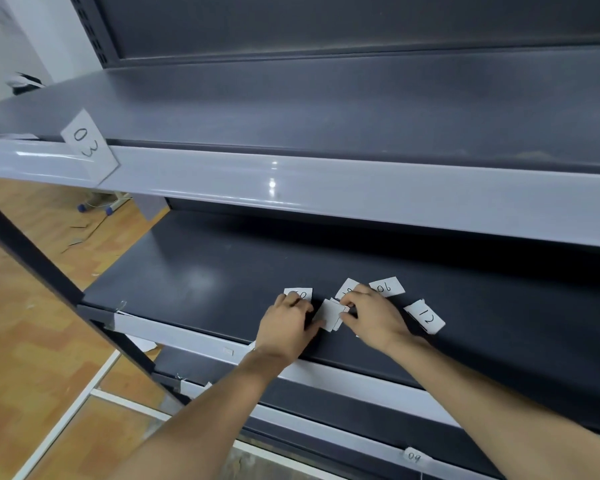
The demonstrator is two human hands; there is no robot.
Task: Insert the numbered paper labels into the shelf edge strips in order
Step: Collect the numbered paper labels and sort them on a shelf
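Left hand: the left hand (286, 322) is seen with fingers curled; the left edge of the stack of paper labels (330, 315) is held between thumb and fingers.
Right hand: the right hand (371, 317) is seen with fingers bent; the stack's upper right corner is pinched between thumb and fingertips.
Stack position: held between both hands over the middle shelf (205, 271), near its front edge; blank sides are shown and contact with the shelf cannot be told.
Loose labels: label 06 (387, 287) is laid flat behind the right hand; label 12 (426, 317) is laid tilted to its right.
Covered label: a partly hidden label (300, 293) is noted behind the left hand, its number illegible.
Upper edge strip: label 03 (89, 145) is seated crookedly in the upper edge strip (291, 188), near its left end.
Lower edge strip: label 09 (414, 456) is noted at the lower edge strip (326, 429), toward the right.
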